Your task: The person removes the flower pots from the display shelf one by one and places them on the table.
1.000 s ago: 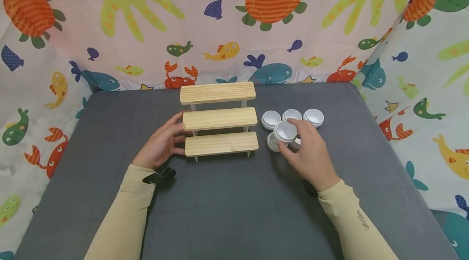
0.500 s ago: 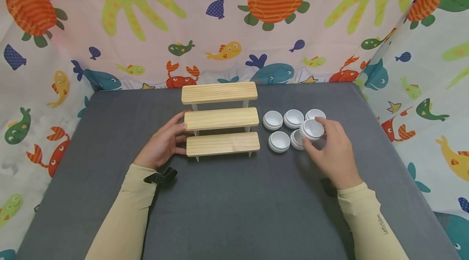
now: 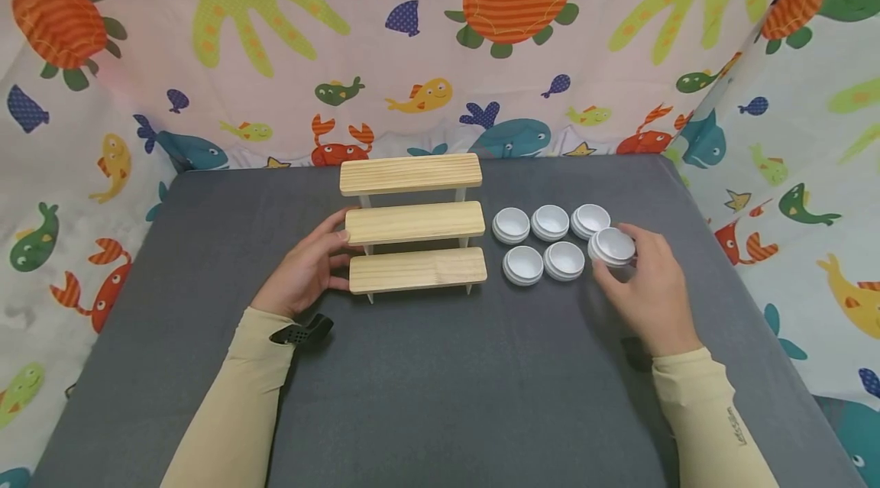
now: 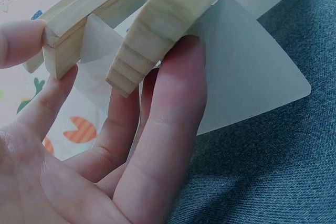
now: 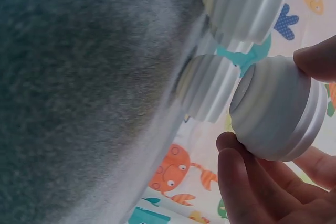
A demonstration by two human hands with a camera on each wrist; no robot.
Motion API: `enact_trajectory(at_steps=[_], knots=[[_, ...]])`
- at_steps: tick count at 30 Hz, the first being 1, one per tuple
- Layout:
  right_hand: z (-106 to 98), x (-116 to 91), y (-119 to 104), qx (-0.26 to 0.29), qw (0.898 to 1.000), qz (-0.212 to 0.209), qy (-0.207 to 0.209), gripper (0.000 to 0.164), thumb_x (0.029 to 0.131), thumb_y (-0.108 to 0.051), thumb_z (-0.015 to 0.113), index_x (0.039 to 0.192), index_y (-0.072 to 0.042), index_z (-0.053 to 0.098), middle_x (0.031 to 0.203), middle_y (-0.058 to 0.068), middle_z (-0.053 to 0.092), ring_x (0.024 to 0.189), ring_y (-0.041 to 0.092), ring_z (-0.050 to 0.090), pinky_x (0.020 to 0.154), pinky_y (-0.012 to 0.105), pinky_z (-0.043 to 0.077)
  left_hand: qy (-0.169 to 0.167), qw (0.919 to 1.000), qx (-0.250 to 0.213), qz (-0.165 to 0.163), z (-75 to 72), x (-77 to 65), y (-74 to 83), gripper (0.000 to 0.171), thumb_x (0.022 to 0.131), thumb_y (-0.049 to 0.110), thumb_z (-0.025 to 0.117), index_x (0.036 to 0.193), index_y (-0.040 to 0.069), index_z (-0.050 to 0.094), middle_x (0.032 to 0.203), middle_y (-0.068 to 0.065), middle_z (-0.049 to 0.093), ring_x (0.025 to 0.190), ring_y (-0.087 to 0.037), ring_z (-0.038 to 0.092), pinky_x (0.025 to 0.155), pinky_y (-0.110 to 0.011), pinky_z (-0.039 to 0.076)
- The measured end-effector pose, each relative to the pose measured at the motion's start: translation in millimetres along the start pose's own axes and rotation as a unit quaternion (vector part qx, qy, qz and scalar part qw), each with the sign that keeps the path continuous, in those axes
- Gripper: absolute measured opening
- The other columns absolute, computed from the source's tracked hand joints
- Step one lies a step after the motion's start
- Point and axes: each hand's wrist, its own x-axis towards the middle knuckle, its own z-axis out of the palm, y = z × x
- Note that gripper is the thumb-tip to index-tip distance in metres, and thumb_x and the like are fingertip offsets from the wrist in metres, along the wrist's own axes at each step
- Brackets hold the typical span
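A three-step wooden display stand (image 3: 415, 224) with pale planks on translucent supports stands left of several small white bowls. My left hand (image 3: 299, 274) grips the stand at its left end, thumb on the middle plank and other fingers around the lower planks. In the left wrist view those fingertips touch the plank ends (image 4: 147, 45). My right hand (image 3: 651, 286) holds one white bowl (image 3: 613, 246) by its sides between thumb and fingers. The right wrist view shows this ridged bowl (image 5: 278, 108) tilted, raised off the grey cloth.
In the back row are three bowls, the nearest to the stand being a left bowl (image 3: 512, 225). Two front bowls, including a middle one (image 3: 564, 260), sit left of the held one. A patterned curtain (image 3: 385, 37) borders the grey table (image 3: 440, 396) at back and sides.
My right hand has carried the white bowl rightward, from over the front-left bowl to the right end of the front row. My left hand stays on the stand.
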Motion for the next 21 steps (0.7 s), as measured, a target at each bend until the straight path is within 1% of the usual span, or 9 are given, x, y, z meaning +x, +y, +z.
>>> enact_trajectory(at_steps=[6,13,17,21], knots=[[0,-1,4,0.0,1.0,0.012,-0.016,0.063,0.094,-0.021,0.08,0.146,0.004,0.056,0.128,0.027,0.061,0.105,0.04,0.061,0.086,0.059,0.05,0.001,1.0,0.004,0.004,-0.6,2.1,-1.6,0.061,0.114,0.043,0.049,0.17,0.04,0.028,0.155,-0.014,0.046,0.127,-0.037,0.061,0.086,-0.051,0.064],[5,-1,7,-0.003,0.999,0.029,-0.04,0.067,0.096,-0.024,0.077,0.15,0.006,0.052,0.137,0.032,0.059,0.118,0.047,0.059,0.096,0.068,0.048,0.002,0.9999,0.007,0.009,-2.5,-0.2,-2.2,0.06,0.114,0.043,0.05,0.17,0.039,0.028,0.153,-0.015,0.048,0.126,-0.036,0.062,0.086,-0.05,0.064],[7,0,10,-0.004,0.999,0.03,-0.045,0.067,0.096,-0.023,0.076,0.149,0.007,0.051,0.139,0.034,0.058,0.123,0.051,0.058,0.099,0.07,0.046,0.002,1.0,0.003,0.007,-2.6,0.4,-1.3,0.06,0.114,0.043,0.05,0.169,0.039,0.03,0.152,-0.016,0.049,0.125,-0.035,0.063,0.087,-0.051,0.064],[8,-1,13,-0.007,0.998,0.032,-0.051,0.067,0.096,-0.023,0.075,0.149,0.009,0.05,0.139,0.035,0.057,0.124,0.052,0.058,0.099,0.07,0.046,0.0,1.0,-0.002,0.003,-2.3,1.7,-1.3,0.06,0.113,0.043,0.051,0.169,0.039,0.03,0.152,-0.016,0.049,0.127,-0.036,0.062,0.088,-0.052,0.064]])
